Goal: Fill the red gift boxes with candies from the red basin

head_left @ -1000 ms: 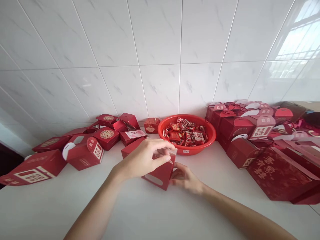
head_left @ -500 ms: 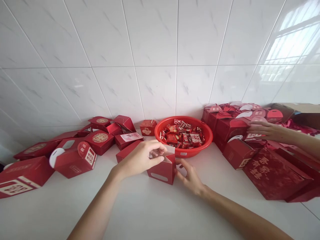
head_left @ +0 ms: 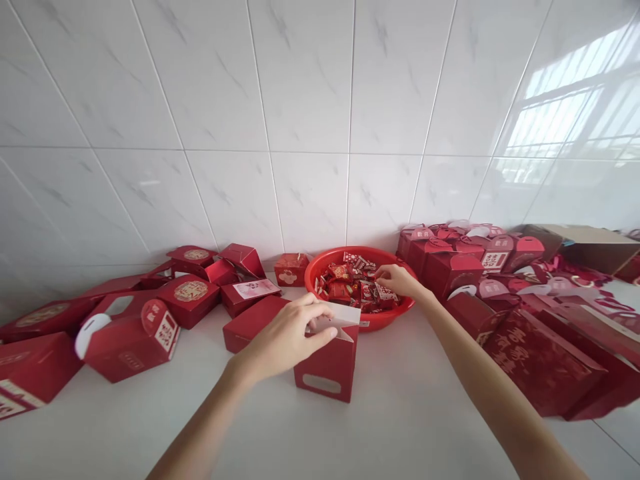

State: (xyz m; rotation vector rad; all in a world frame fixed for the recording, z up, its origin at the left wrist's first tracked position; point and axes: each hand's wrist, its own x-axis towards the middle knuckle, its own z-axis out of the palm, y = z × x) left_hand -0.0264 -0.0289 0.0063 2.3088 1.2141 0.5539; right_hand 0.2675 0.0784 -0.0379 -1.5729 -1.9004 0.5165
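Note:
A red cardboard gift box (head_left: 327, 370) stands upright on the white tabletop with its top open and pale inside flaps showing. My left hand (head_left: 283, 340) rests at its back left rim, fingers curled and thumb reaching over the opening. My right hand (head_left: 403, 280) dips into a red plastic basin (head_left: 367, 325), fingertips bent down among the wrapped candies (head_left: 370, 293). Exactly what lies between those fingertips is partly hidden. Behind my left hand, another red box (head_left: 250, 323) lies on its side.
Red boxes, such as one with rounded flaps (head_left: 127, 340), spread along the left. More boxes (head_left: 453, 270) crowd the right beside the basin, with a large red bag (head_left: 545, 360) in front. A cardboard carton (head_left: 590, 240) sits at far right, and a tiled wall (head_left: 310, 100) rises behind.
My right hand has left the box's right side and reached forward into the candy basin. My left hand stays at the box. Another person's hand over the right-hand boxes has gone from view.

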